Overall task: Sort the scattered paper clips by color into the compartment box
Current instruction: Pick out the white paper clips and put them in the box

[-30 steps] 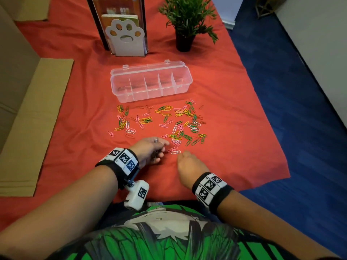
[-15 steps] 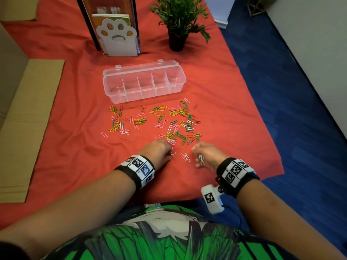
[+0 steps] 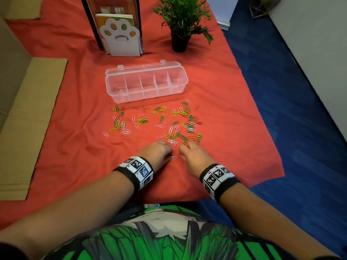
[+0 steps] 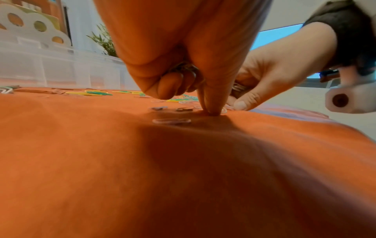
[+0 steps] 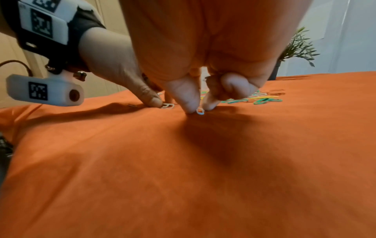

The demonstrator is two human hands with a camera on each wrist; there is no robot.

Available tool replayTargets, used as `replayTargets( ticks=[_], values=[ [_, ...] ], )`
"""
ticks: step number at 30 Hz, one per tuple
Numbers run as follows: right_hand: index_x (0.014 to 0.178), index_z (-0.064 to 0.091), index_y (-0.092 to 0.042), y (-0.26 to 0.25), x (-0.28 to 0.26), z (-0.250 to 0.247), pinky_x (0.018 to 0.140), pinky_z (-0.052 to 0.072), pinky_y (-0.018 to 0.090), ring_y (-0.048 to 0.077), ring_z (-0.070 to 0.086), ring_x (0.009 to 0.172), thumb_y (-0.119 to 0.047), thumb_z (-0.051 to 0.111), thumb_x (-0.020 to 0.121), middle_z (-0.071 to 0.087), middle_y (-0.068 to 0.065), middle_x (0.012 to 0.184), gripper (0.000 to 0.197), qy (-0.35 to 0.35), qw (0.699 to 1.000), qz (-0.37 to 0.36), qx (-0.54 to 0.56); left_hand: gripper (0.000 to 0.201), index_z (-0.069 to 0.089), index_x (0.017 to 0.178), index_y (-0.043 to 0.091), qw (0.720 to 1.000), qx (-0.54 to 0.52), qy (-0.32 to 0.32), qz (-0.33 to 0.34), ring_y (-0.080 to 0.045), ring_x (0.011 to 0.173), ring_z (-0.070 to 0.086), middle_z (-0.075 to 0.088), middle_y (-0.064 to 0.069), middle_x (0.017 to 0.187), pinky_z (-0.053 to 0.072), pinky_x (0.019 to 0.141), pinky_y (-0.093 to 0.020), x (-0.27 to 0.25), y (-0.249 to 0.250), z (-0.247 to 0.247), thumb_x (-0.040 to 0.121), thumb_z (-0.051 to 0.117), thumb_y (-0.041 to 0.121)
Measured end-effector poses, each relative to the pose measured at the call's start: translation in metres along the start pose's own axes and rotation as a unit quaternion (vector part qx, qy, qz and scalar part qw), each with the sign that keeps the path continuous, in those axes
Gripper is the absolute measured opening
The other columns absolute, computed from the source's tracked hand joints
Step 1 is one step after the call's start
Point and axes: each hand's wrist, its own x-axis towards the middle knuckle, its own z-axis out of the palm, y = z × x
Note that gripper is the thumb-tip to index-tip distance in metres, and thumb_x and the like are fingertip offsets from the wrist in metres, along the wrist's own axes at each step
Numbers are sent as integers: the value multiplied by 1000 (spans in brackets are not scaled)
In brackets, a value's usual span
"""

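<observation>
Pink, white, green, yellow and red paper clips (image 3: 174,124) lie scattered on the red cloth, in front of the clear compartment box (image 3: 146,81), whose lid is open. Both hands sit at the near edge of the pile. My left hand (image 3: 159,151) keeps several clips (image 4: 184,68) bunched in its curled fingers while thumb and forefinger press on a pale clip (image 4: 222,110) on the cloth. My right hand (image 3: 189,152) pinches a white clip (image 5: 200,111) between thumb and forefinger, with more clips (image 4: 238,87) tucked under its curled fingers.
A paw-shaped bookend with books (image 3: 120,38) and a potted plant (image 3: 180,21) stand behind the box. Flat cardboard (image 3: 28,113) lies on the left. The cloth's right edge (image 3: 262,128) drops to blue floor. Loose pale clips (image 3: 172,157) lie between my hands.
My right hand has turned palm down and moved left toward the left hand, now pinching a white clip. The left hand stays at the pale cluster, still picking.
</observation>
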Motion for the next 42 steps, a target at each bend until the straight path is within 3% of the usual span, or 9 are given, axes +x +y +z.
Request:
replayTargets(
  ticks=[10, 13, 16, 21, 24, 32, 35, 38, 42],
  values=[
    [108, 50, -3, -2, 12, -9, 93, 44, 37, 33, 53, 108, 1, 39, 84, 52, 18, 115, 27, -26, 996, 79, 16, 17, 57, 78, 14, 978, -181, -1, -100, -25, 75, 54, 59, -9, 81, 42, 71, -32, -1, 0, -6, 79, 44, 26],
    [84, 52, -16, -4, 21, -22, 76, 41, 27, 22, 55, 85, -8, 46, 89, 60, 8, 91, 11, -27, 969, 133, 208, 12, 45, 61, 17, 815, -545, -3, -198, -11, 42, 35, 42, 6, 47, 26, 45, -21, -7, -4, -21, 71, 46, 11],
    [81, 50, -24, -10, 29, -35, 50, 37, 21, 9, 43, 56, 1, 40, 91, 48, -1, 69, 29, -43, 862, 170, 476, 10, 43, 55, 14, 625, -762, -17, -167, -12, 40, 31, 37, 1, 49, 23, 45, -16, -20, -15, -42, 46, 44, 18],
    [77, 53, -9, -22, 43, -60, 44, 42, 19, 11, 53, 49, -2, 38, 92, 54, 3, 60, 22, -78, 619, 184, 759, 28, 60, 65, 7, 542, -827, 10, -147, -17, 46, 47, 54, -8, 60, 38, 47, -20, -29, -36, -57, 58, 36, 20],
    [76, 54, -9, -34, 57, -64, 42, 42, 18, 9, 47, 47, -2, 42, 92, 50, 1, 62, 21, -100, 658, 176, 726, 30, 60, 63, 14, 567, -785, 76, -238, -9, 38, 46, 53, 2, 50, 35, 40, -14, -26, -50, -55, 82, 40, 25],
    [84, 56, -6, -80, 99, -51, 39, 40, 13, 8, 48, 51, 16, 31, 88, 50, 4, 71, 33, -167, 808, 126, 551, 24, 69, 82, 11, 848, -283, 236, -381, -28, 74, 61, 67, -13, 78, 45, 69, -34, -26, -106, -56, 86, 59, 33],
    [97, 63, -6, -99, 115, -37, 44, 39, 13, -1, 46, 44, 12, 37, 85, 58, 0, 74, 34, -152, 894, 89, 412, 20, 71, 97, 19, 880, -227, 219, -355, -27, 79, 63, 70, -12, 84, 41, 67, -29, -22, -107, -61, 81, 66, 29],
    [113, 67, -12, -111, 123, -31, 72, 43, 22, 17, 62, 82, -5, 45, 90, 68, 6, 101, 32, -131, 966, -19, 222, 22, 71, 101, 23, 900, -190, 194, -340, -23, 83, 64, 72, -10, 92, 44, 72, -27, -17, -110, -60, 80, 67, 27],
    [127, 58, -22, -121, 121, -26, 76, 33, 25, 33, 52, 102, -8, 43, 92, 27, -5, 73, 40, -108, 985, -73, 113, 21, 71, 100, 22, 910, -157, 186, -337, -27, 90, 65, 72, -12, 96, 42, 72, -25, -18, -109, -64, 79, 67, 21]
  ],
)
